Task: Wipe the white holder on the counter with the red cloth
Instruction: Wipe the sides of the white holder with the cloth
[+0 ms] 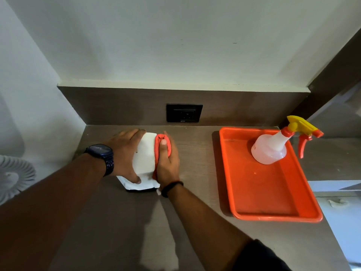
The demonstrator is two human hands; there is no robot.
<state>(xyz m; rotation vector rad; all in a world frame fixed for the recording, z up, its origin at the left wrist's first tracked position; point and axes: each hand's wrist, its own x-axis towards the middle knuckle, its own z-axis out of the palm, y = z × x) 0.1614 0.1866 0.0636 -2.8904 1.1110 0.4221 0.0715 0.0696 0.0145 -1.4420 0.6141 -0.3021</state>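
Note:
The white holder (145,157) stands on the brown counter (195,153), left of the middle, with a dark base edge showing at its near side. My left hand (123,153) grips the holder from its left side, fingers over the top and thumb at the near corner. My right hand (168,163) holds the folded red cloth (163,142) and presses it against the holder's right side. Most of the cloth is hidden under my fingers.
An orange tray (259,196) lies on the counter to the right, with a clear spray bottle (271,148) with a yellow and orange trigger at its far end. A black wall socket (184,112) sits behind the holder. A white fan (11,177) shows at the left edge.

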